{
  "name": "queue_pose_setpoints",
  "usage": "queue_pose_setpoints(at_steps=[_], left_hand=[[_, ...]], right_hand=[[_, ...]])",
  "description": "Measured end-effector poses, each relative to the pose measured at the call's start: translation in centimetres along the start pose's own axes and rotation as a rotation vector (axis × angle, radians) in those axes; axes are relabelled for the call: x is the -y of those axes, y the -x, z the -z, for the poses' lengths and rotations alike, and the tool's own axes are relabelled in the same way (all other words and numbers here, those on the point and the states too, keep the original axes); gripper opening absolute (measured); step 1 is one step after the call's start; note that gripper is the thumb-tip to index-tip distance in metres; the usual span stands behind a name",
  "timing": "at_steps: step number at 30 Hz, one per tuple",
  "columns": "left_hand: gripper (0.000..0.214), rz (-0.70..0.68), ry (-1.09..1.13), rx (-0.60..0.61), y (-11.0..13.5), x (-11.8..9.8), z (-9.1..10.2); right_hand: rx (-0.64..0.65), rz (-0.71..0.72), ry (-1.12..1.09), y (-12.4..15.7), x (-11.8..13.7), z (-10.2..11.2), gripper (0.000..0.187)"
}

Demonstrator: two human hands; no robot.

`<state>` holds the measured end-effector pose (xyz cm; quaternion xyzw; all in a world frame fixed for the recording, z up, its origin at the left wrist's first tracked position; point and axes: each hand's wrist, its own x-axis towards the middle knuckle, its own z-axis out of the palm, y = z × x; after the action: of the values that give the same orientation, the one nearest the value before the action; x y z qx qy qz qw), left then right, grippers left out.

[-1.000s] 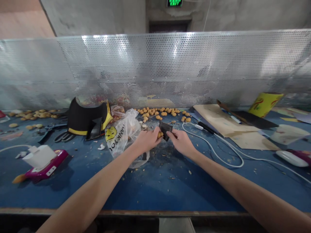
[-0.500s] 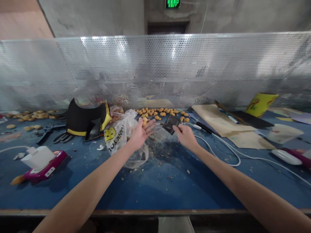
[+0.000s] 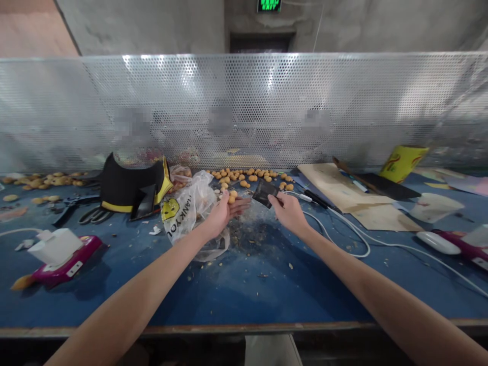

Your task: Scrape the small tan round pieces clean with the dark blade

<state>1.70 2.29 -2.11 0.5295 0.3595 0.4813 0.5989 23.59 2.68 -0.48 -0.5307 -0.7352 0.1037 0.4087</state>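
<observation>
My left hand (image 3: 223,213) is turned palm inward over the table, its fingers stretched forward. Between thumb and palm it holds what look like tan peanuts in the shell (image 3: 232,195); how many I cannot tell. Beside and partly behind its wrist lies a crumpled clear plastic bag (image 3: 186,213) with a yellow smiley and "THANK YOU" print. My right hand (image 3: 286,207) pinches a thin, dark, squarish sheet (image 3: 263,192) by its near right corner. A short gap separates the sheet from my left fingertips. Loose peanuts (image 3: 253,175) lie behind both hands.
A perforated metal screen (image 3: 244,112) closes off the back. At left are a black and yellow shaped piece (image 3: 125,188), scissors (image 3: 93,216) and a purple power strip (image 3: 76,269). White cable (image 3: 362,249), cardboard (image 3: 354,198) and a yellow tube (image 3: 402,162) occupy the right.
My left hand has shifted slightly right and down with the peanuts, its fingers more level. The dark sheet has tilted a little in my right hand. The view has turned slightly right.
</observation>
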Motion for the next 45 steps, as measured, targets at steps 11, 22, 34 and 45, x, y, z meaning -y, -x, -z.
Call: queue_pose_setpoints(at_steps=[11, 22, 34, 45], left_hand=[[0.065, 0.100, 0.038, 0.149, 0.6, 1.1, -0.8], [0.063, -0.081, -0.170, 0.104, 1.5, 1.1, -1.8], [0.027, -0.316, -0.693, -0.175, 1.0, 1.1, -0.5], [0.035, -0.220, -1.376, -0.223, 2.5, -1.3, -1.9]], right_hand=[[0.075, 0.212, -0.089, 1.5, 2.5, -0.2, 0.028], [0.105, 0.482, -0.048, 1.4, 2.2, -0.7, 0.041], [0.338, 0.437, -0.281, 1.5, 2.0, -0.1, 0.048], [0.425, 0.220, -0.537, 1.7, 2.2, -2.3, 0.046]])
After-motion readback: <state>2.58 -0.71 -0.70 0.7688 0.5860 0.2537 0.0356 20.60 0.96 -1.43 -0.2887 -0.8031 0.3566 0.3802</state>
